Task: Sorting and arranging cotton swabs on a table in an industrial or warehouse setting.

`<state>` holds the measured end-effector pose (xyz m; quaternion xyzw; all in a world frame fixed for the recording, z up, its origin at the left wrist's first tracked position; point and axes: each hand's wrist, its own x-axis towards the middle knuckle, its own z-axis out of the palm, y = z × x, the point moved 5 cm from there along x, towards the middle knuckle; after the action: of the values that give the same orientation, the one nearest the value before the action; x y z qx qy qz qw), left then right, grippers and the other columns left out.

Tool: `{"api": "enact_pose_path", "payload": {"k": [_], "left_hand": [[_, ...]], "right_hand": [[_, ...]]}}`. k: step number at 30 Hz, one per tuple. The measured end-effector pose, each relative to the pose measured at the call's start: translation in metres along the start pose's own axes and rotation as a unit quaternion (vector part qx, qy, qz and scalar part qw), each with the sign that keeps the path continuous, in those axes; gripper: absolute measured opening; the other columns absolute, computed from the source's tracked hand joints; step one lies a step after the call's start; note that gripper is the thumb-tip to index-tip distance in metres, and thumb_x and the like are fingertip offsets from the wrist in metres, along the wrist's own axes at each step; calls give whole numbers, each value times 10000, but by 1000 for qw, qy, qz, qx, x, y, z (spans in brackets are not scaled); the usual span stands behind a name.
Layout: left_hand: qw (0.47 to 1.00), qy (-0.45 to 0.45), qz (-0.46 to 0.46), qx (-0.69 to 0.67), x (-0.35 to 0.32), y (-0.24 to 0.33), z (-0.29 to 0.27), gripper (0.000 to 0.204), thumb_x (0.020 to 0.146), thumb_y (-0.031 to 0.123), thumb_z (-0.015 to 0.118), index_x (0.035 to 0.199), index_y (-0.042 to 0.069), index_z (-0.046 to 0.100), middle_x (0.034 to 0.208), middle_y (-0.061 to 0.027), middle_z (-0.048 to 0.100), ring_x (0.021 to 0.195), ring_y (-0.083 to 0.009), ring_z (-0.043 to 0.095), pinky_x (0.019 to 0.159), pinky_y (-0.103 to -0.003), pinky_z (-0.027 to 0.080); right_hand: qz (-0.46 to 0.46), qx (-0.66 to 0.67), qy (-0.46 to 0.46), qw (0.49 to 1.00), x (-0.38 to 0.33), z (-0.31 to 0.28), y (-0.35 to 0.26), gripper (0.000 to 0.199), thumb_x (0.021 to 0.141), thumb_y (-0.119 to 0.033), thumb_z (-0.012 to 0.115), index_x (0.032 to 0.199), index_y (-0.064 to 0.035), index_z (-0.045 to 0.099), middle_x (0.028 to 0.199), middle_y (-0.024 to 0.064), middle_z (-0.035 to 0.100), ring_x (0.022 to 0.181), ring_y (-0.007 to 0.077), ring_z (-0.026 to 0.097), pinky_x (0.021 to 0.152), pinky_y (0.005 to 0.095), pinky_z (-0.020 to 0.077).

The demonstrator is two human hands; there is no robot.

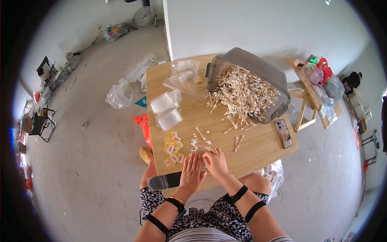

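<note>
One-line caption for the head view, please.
Seated person's left hand and right hand gather cotton swabs on a wooden table beside a tipped bin of swabs.

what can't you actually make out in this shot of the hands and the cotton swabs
Head view only:
- What lies under the left hand and right hand: both press flat on the table, covering a small bundle of cotton swabs; whether a bag is there is unclear.
- Small yellow packets: too small to identify.
- Grey bin: its depth is hidden by the heaped swabs.
- Dark strip at the table's near edge: blurred.
</note>
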<state>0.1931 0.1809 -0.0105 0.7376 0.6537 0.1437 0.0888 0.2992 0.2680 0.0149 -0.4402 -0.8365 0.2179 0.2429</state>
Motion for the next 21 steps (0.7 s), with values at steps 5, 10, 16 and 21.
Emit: {"api": "enact_pose_path", "payload": {"k": [5,10,16,21], "left_hand": [[1000,3,5,19,2,2,-2,819,952,467,533,1512,-75,282,1605,-238,247,1519,-356,189,1236,-532,126],[1000,6,10,-4,9,4,-11,851,935,478,566,1487,-111,299,1582,-277,268,1507,-392,204,1229,-541,135],[1000,12,6,-28,16,-2,-11,902,903,492,614,1493,-106,285,1592,-272,248,1507,-391,204,1230,-530,141],[999,12,9,-41,14,-4,-6,913,882,459,661,1507,-83,273,1593,-263,252,1507,-387,208,1231,-517,152]], "right_hand": [[15,13,18,1000,10,-9,6,133,806,-82,703,923,-119,651,999,71,600,979,317,547,863,438,447],[4,-5,48,999,24,-10,8,144,810,-84,700,937,-115,640,1008,78,579,987,317,539,871,435,444],[15,-16,29,999,27,-2,14,81,821,-98,690,877,-119,636,977,81,559,982,310,535,869,429,437],[20,-67,21,997,18,-1,7,60,815,-112,685,833,-117,628,968,80,555,976,301,538,854,426,436]]}}
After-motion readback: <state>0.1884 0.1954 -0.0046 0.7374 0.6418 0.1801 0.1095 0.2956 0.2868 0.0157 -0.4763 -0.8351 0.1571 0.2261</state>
